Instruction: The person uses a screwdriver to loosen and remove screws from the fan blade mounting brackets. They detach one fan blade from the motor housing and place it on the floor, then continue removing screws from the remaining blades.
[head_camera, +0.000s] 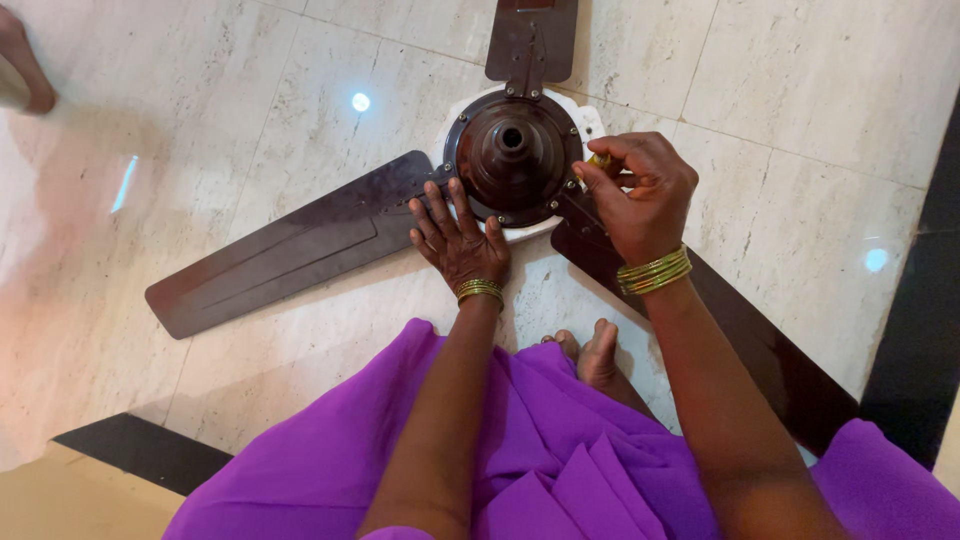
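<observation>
Seen from the head camera looking straight down: a dark brown ceiling fan (513, 150) lies on a pale stone-tiled floor (800, 90), its round motor housing near the top centre of the view. Three blades spread from it. One blade (280, 255) runs out to the lower left and ends well inside the frame, with bare tile all round its tip. A second blade (532, 35) points up and is cut off by the top edge. A third blade (760, 340) runs to the lower right, passing under the right forearm. A dark floor border (915, 330) lines the right edge, and another dark strip (140, 450) crosses the lower left corner. Bare tile lies open to the left and upper right of the fan.

The person sits close to the fan, purple cloth (560, 450) filling the bottom of the view, with toes (590, 350) showing just below the motor.

The left hand (455, 235) reaches forward, arm straight, palm down. Its fingers are spread flat and open, resting where the left blade meets the motor rim; it grips nothing. Gold bangles sit at the wrist.

The right hand (640, 190) comes in from the lower right, wrist bent, more gold bangles on it. Its fingers are curled shut, pinched around a small yellowish tool (598, 160) held against the right rim of the motor. Most of the tool is hidden by the fingers, so its kind cannot be told.

Part of another person's foot (25, 65) shows at the upper left corner, well apart from the fan.
</observation>
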